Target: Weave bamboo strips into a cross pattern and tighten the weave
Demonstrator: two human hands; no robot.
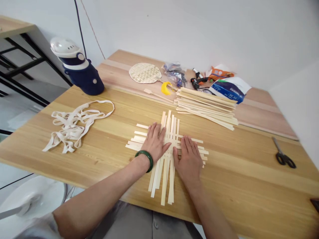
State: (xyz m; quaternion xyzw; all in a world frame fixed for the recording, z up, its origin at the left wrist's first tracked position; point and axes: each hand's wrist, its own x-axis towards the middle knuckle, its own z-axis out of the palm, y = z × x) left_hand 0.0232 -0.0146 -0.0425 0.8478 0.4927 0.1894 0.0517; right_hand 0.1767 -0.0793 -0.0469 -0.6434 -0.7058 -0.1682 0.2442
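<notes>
Pale, flat bamboo strips lie crossed over and under each other at the front middle of the table, their loose ends sticking out on all sides. My left hand rests flat on the left part of this weave, fingers stretched out and thumb toward the centre; a green bangle circles that wrist. Flat on the right part lies my right hand, its fingers pointing away from me and covering some sideways strips. Between the two hands the woven centre shows. Neither hand grips anything.
Behind the weave lies a stack of loose strips. A woven fan, a yellow tassel, a glue gun and a blue box sit farther back. Cloth tape and a navy container are left, scissors right.
</notes>
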